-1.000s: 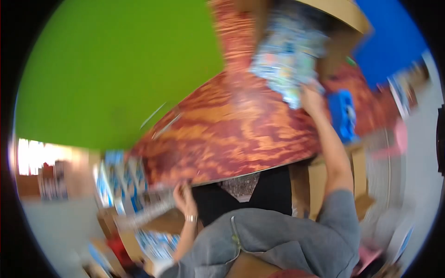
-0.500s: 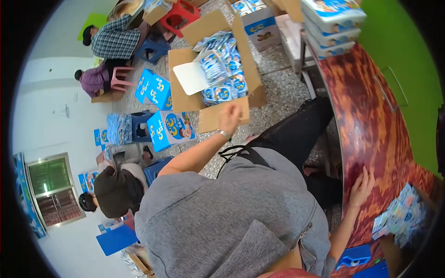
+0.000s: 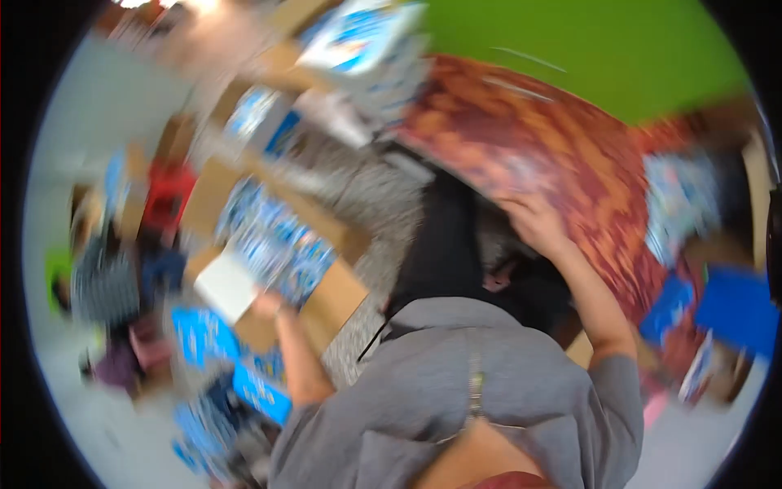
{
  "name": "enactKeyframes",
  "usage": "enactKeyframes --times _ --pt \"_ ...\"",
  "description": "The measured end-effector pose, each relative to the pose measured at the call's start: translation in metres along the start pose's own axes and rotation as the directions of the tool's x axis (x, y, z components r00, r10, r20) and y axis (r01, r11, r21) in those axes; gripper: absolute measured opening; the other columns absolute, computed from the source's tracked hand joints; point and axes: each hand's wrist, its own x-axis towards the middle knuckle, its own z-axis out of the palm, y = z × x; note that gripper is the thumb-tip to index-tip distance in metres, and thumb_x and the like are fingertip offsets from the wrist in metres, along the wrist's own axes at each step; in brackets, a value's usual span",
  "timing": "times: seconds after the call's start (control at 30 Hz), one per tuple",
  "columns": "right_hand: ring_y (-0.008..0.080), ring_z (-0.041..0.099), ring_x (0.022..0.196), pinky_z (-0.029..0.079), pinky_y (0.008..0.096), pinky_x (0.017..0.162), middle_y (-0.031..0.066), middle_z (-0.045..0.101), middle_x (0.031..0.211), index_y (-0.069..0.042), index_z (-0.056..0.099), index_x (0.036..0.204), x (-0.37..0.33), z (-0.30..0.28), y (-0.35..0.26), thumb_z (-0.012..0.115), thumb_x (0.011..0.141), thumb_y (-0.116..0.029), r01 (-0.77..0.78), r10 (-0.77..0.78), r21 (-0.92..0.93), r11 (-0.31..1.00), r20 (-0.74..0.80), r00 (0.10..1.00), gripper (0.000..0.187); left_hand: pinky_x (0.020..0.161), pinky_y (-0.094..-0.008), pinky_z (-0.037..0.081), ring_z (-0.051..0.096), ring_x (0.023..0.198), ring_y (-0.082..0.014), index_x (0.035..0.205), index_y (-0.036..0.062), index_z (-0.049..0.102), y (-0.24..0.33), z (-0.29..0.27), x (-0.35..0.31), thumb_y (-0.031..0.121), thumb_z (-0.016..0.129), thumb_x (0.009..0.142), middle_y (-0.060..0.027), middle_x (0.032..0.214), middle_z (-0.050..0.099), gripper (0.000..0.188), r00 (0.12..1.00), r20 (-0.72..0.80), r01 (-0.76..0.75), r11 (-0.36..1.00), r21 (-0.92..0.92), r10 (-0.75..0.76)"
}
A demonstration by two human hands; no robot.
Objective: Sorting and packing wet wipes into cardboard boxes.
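My left hand is at the near edge of an open brown carton, beside the corner of a flat white panel. Motion smears its fingers, so I cannot see whether they grip the panel. Inside the carton lie many small blue-and-white packets. Over on the right, my right hand rests at the edge of a red-brown patterned table, fingers stretched out and nothing visible in them.
White-and-blue packs are stacked at the table's far end. A heap of packets lies at its right. Blue boxes stand left of the carton. Other people sit at far left, near a red stool.
My view has swung round toward the table, blurring the picture. My left hand has moved from the carton's front flap to the white panel's corner. The right hand remains at the table edge.
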Motion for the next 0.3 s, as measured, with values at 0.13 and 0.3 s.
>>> enactKeyframes --times 0.13,0.3 --pt "0.0270 0.064 0.101 0.055 0.0380 0.081 0.0056 0.066 0.114 -0.013 0.068 0.111 -0.036 -0.019 0.011 0.068 0.080 -0.004 -0.116 0.106 -0.074 0.990 -0.125 0.986 0.032 0.072 -0.0392 0.057 0.065 0.087 -0.0277 0.119 -0.0112 0.057 0.078 -0.074 -0.021 0.028 0.060 0.099 -0.0223 0.114 0.065 0.045 0.994 -0.004 -0.100 0.895 -0.434 0.109" --pt "0.0276 0.064 0.102 0.055 0.0378 0.083 0.0078 0.065 0.119 -0.012 0.068 0.111 -0.084 -0.025 0.024 0.068 0.084 -0.008 -0.209 0.213 0.042 0.977 -0.228 0.950 0.027 0.096 -0.0393 0.052 0.062 0.104 -0.0278 0.130 -0.0030 0.058 0.174 -0.144 -0.107 0.031 0.068 0.094 -0.0180 0.121 0.063 0.051 0.649 0.173 -0.751 0.660 -0.007 0.740"
